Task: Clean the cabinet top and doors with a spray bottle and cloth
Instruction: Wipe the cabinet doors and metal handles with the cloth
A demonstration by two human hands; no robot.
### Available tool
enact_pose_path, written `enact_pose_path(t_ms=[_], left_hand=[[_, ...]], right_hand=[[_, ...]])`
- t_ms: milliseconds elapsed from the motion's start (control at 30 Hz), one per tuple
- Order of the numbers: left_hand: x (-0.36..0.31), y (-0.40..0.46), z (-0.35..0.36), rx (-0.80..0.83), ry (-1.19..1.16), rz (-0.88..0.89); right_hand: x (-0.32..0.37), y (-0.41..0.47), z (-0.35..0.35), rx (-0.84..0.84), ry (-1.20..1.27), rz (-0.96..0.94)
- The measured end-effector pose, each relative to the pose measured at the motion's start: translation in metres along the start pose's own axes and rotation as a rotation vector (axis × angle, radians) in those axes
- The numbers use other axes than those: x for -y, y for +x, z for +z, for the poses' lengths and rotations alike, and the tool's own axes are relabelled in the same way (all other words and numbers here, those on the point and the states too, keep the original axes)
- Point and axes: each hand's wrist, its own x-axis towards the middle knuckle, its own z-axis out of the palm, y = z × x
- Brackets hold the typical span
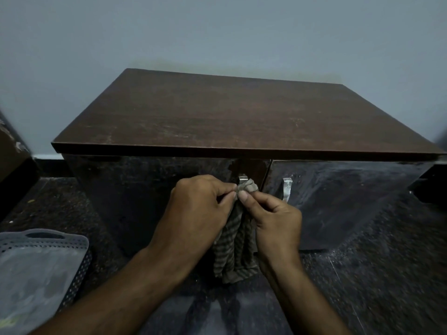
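head view. both hands are raised in front of a low dark wooden cabinet (pixel 217 117), close together at its middle. the left hand (pixel 200 209) is curled, and the bunched upper end of a striped brown cloth (pixel 234 250) is pinched between its thumb and forefinger. the right hand (pixel 275 218) is likewise curled, and the same bunched end is pinched from the other side, so that the fingertips of the two hands nearly meet on the fabric. the rest of the cloth hangs down in folds between the wrists, in front of the cabinet doors.

the gathered top of the cloth lies against or just before the left metal handle (pixel 242 178), of which only the upper bend is seen; whether it touches cannot be told. the right metal handle (pixel 287 188) is seen whole, just beside the right hand and apart from it. the left door (pixel 145 194) and the right door (pixel 338 201) are shown closed, glossy and dark, with pale smears. the cabinet top (pixel 229 112) is brown with faint worn marks near its front edge.

the cabinet stands against a plain pale blue-grey wall (pixel 217 32) on a dark speckled floor (pixel 375 274). a grey perforated plastic basket (pixel 48 243) is set on the floor at lower left, well apart from the hands. a spray bottle is not made out.
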Motion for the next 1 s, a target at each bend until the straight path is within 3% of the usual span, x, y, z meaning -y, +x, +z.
enact_pose_path(t_ms=[167, 367, 567, 767, 1000], left_hand=[[0.000, 0.001, 0.005, 0.003, -0.007, -0.006], [-0.004, 0.003, 0.004, -0.035, -0.007, 0.005], [-0.003, 0.004, 0.007, -0.036, -0.035, -0.013], [-0.008, 0.004, 0.007, -0.067, -0.088, -0.015], [-0.004, 0.002, 0.007, -0.057, -0.052, -0.047]], right_hand=[[-0.001, 0.000, -0.005, 0.072, -0.074, -0.013], [0.008, 0.014, 0.002, 0.014, -0.081, 0.075], [0.011, 0.006, -0.009, 0.141, -0.109, 0.032], [0.013, 0.014, 0.003, 0.034, 0.001, 0.170], [0.013, 0.011, 0.002, 0.058, 0.023, 0.179]])
